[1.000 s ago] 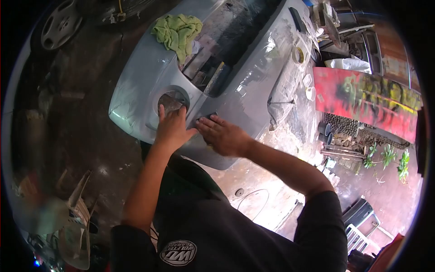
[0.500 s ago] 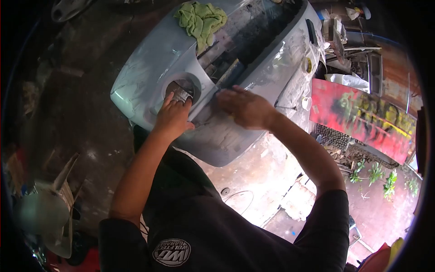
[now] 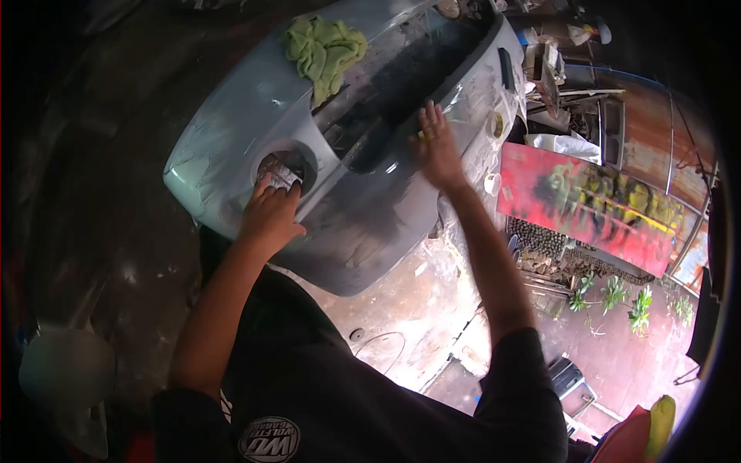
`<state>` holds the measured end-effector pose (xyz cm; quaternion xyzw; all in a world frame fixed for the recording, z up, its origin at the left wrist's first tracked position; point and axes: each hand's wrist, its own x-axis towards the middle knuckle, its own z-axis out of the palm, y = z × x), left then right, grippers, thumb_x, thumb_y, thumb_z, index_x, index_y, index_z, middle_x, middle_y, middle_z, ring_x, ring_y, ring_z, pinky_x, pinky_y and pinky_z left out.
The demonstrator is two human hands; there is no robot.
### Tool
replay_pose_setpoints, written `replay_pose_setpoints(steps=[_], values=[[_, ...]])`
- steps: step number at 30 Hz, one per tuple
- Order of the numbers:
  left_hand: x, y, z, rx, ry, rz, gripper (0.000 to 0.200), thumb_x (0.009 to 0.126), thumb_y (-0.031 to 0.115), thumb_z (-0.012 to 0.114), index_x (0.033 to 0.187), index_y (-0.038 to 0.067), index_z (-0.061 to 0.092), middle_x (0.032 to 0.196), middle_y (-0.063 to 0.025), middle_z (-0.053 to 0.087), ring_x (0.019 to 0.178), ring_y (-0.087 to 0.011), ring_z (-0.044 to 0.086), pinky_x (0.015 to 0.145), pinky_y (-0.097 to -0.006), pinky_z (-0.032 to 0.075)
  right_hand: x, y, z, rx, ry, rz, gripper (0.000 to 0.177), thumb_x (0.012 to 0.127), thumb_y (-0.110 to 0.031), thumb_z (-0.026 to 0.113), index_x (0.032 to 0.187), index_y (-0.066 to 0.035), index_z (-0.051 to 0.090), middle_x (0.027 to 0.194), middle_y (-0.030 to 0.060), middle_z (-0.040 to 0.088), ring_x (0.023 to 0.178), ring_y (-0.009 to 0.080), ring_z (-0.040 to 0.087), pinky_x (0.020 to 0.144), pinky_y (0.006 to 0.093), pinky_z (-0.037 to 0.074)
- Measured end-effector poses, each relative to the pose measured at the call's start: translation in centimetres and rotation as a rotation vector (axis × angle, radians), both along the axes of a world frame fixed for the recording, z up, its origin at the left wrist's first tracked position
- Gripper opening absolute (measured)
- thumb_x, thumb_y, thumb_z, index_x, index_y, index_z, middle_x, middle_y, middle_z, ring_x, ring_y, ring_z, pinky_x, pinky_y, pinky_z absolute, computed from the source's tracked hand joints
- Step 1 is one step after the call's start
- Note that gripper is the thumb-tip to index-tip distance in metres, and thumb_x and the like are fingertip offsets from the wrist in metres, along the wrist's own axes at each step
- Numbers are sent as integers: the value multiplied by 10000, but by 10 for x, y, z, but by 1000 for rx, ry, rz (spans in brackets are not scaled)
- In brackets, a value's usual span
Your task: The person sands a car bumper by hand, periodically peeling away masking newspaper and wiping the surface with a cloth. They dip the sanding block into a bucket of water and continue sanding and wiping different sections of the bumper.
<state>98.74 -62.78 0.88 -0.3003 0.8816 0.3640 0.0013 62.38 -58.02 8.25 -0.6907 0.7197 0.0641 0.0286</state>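
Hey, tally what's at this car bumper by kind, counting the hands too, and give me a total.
Bumper: 1
Green rag: 1
Hands: 2, left hand at the round opening, right hand flat on the bumper
Total: 4

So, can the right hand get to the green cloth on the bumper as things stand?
Probably yes. The right hand lies flat on the car bumper; the green cloth rests further along it, and only the open grille recess lies between them.
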Motion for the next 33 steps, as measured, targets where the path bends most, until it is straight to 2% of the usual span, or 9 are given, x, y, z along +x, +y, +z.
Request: replay_pose_setpoints(steps=[3, 6, 12, 16, 20, 21, 24, 27, 33], values=[[-2, -5, 6, 4, -18, -3, 797, 760, 399, 861, 1375, -4, 555, 1050, -178, 698, 1136, -317, 642, 1254, -447, 224, 98, 29, -19, 94, 100, -59, 712, 1029, -354, 557, 1554, 74, 338, 1679, 276, 188, 1560, 429, 195, 1283, 520, 176], [-2, 0, 1, -25, 9, 17, 796, 772, 417, 848, 1374, -16, 560, 1043, -175, 699, 1123, -313, 642, 1249, -444, 234, 98, 36, -9, 141, -21, 97, 721, 1036, -388, 538, 1549, 80, 344, 1682, 273, 173, 1560, 426, 197, 1285, 518, 159], [-5, 1, 3, -35, 9, 19, 786, 784, 427, 836, 1366, -31, 571, 1032, -167, 696, 1094, -295, 644, 1239, -436, 252, -67, -96, -28, -253, 223, -110, 619, 1083, -377, 432, 1467, 109, 434, 1601, 332, 320, 1512, 460, 274, 1256, 532, 206], [-5, -1, 3, -26, 15, 28, 782, 776, 426, 841, 1350, -34, 576, 1021, -154, 693, 1079, -285, 644, 1231, -429, 262, -8, -53, -43, -367, 62, -246, 671, 1058, -389, 490, 1499, 105, 385, 1620, 343, 268, 1532, 484, 228, 1270, 534, 184], [-4, -2, 0, 15, 9, 14, 768, 774, 425, 841, 1333, -31, 578, 1019, -143, 690, 1078, -280, 643, 1225, -426, 269, 65, 6, -19, 42, 17, -78, 786, 984, -352, 609, 1574, 61, 295, 1681, 299, 146, 1565, 443, 169, 1280, 535, 149], [-4, -4, -1, -5, 16, 25, 769, 776, 427, 839, 1335, -31, 575, 1022, -143, 690, 1078, -280, 643, 1224, -428, 269, 56, 10, -12, 131, 6, -43, 785, 981, -347, 611, 1577, 56, 297, 1687, 291, 133, 1566, 438, 170, 1279, 537, 152], [-4, 2, 0, -43, 20, 7, 771, 784, 431, 834, 1343, -28, 566, 1030, -142, 688, 1081, -280, 642, 1221, -434, 270, -68, -56, -25, -294, -90, -148, 655, 1056, -363, 508, 1529, 74, 387, 1627, 308, 295, 1546, 435, 223, 1265, 494, 195], [-5, 1, -1, -51, 4, 4, 777, 790, 436, 829, 1353, -26, 558, 1037, -142, 686, 1090, -282, 639, 1221, -438, 268, -161, -97, -55, -275, 225, -132, 635, 1082, -386, 443, 1501, 89, 406, 1623, 319, 289, 1521, 460, 269, 1236, 537, 252], [-4, -2, 2, -20, 12, 3, 783, 796, 435, 826, 1357, -36, 549, 1055, -155, 683, 1120, -291, 634, 1226, -443, 260, 28, 11, -26, -231, -27, -192, 756, 1032, -361, 544, 1571, 91, 266, 1658, 318, 207, 1559, 468, 169, 1277, 539, 158]])
